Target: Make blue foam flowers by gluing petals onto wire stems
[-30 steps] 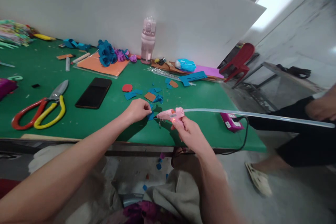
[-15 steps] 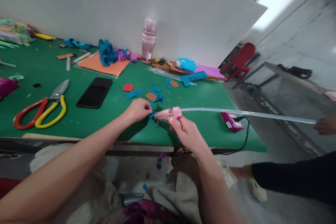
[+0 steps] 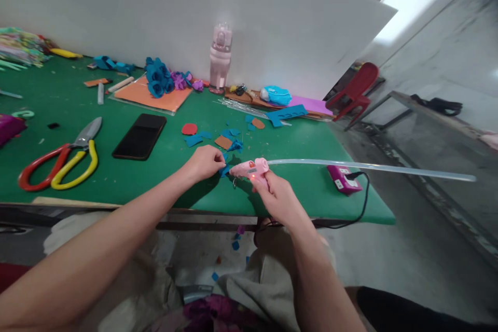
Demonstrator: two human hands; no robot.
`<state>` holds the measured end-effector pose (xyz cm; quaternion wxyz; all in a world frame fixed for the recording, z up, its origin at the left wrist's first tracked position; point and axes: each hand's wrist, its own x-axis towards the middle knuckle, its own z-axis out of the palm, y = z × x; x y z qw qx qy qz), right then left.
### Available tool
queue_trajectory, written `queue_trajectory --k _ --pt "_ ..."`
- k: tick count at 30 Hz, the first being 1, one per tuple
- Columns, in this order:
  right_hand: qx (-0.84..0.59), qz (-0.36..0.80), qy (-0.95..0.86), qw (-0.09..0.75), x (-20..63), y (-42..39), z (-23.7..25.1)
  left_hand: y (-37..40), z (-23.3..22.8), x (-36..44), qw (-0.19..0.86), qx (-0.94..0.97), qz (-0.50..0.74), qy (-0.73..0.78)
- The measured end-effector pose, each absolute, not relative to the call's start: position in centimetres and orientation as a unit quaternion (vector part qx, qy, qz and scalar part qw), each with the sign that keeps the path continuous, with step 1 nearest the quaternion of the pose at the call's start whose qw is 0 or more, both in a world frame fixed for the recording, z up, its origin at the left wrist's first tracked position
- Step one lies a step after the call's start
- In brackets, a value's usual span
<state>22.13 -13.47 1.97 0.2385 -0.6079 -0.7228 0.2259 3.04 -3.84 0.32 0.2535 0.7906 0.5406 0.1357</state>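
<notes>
Red-and-yellow-handled scissors (image 3: pixel 58 158) and a black phone (image 3: pixel 140 136) lie left on the green table (image 3: pixel 155 176); left hand (image 3: pixel 204 162) pinches a small blue foam piece (image 3: pixel 224 170) against the surface; right hand (image 3: pixel 274 194) grips the pink glue gun (image 3: pixel 249 169), nozzle at the piece, long clear glue stick (image 3: pixel 369 168) trailing right. Risk, as I judge it: fingertips sit close to the nozzle, so a burn; the overhanging stick could snag.
</notes>
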Motion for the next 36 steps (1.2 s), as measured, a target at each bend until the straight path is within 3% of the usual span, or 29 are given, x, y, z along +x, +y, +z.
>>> queue_trajectory --k 24,29,36 --pt "-0.618 0.206 -0.719 0.242 22.4 -13.5 2.0 -3.9 0.1 3.0 0.261 0.79 0.144 0.536" --pt "-0.619 0.325 -0.659 0.278 23.2 -13.3 2.1 -3.6 -0.2 2.9 0.288 0.779 0.171 0.53" --pt "-0.569 0.5 -0.534 0.377 24.6 -13.0 1.7 -3.4 -0.1 2.5 0.444 0.682 0.238 0.529"
